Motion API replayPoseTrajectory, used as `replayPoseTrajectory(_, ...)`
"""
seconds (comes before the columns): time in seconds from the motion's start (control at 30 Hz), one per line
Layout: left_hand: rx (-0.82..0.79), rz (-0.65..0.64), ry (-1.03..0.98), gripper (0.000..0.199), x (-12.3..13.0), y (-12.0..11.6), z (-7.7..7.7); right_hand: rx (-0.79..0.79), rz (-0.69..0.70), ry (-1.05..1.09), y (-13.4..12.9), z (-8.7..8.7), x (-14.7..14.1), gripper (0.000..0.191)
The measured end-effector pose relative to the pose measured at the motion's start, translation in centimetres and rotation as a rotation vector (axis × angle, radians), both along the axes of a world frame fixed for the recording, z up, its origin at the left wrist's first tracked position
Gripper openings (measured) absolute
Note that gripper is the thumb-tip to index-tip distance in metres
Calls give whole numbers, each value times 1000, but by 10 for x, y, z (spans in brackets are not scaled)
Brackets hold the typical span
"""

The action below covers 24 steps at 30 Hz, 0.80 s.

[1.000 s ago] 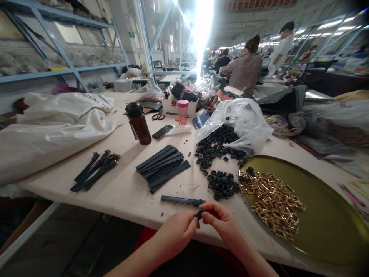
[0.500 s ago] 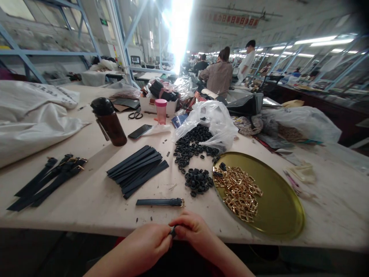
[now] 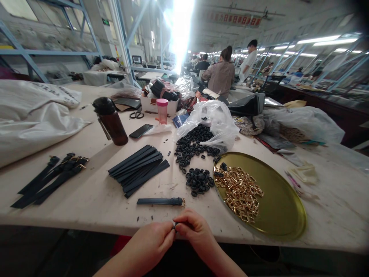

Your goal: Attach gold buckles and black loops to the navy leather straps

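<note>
At the table's front edge my left hand point(image 3: 157, 240) and my right hand point(image 3: 193, 227) meet, fingers closed around a small dark piece point(image 3: 174, 225) that they mostly hide. Just beyond them lies one dark strap with a gold buckle point(image 3: 160, 201). Behind it is a fanned stack of dark strips point(image 3: 138, 167). Small black loops point(image 3: 199, 181) form a heap in front of a larger pile spilling from a clear plastic bag point(image 3: 213, 119). To the right, a round gold tray point(image 3: 279, 204) holds many gold buckles point(image 3: 242, 192).
Several buckled straps point(image 3: 49, 181) lie at the left, near a brown bottle point(image 3: 111, 121). Farther back are a phone point(image 3: 141, 130), scissors point(image 3: 137, 114), a pink-lidded cup point(image 3: 162, 111) and a filled white box point(image 3: 147, 104). People stand in the background.
The view has shifted slightly. My hands stay together, and less of the dark piece shows between my fingers.
</note>
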<state>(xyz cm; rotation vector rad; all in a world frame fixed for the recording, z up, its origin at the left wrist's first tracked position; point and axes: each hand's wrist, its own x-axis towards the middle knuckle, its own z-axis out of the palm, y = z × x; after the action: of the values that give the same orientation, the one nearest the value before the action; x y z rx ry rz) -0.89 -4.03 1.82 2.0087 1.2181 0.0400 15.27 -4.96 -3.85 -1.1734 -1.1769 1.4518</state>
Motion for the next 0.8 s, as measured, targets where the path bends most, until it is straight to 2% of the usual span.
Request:
replayPoseTrajectory(0.07,-21,17,-46,32,1,-1,-1,-18,30,8,1,1,2,20)
replayPoseTrajectory(0.2,-72,54,-165,31,6,-1,-4,-272,90,195,3,5,5,31)
replayPoseTrajectory(0.37,-54,122,-173,33,8,-1,-10,-248,16,196,4,6,-1,34)
replayPoseTrajectory(0.57,-39,104,-50,33,6,-3,-11,-287,44,185,0,3,-3,36)
replayPoseTrajectory(0.8,-76,65,-125,34,7,-5,-11,-288,110,158,-2,4,3,36)
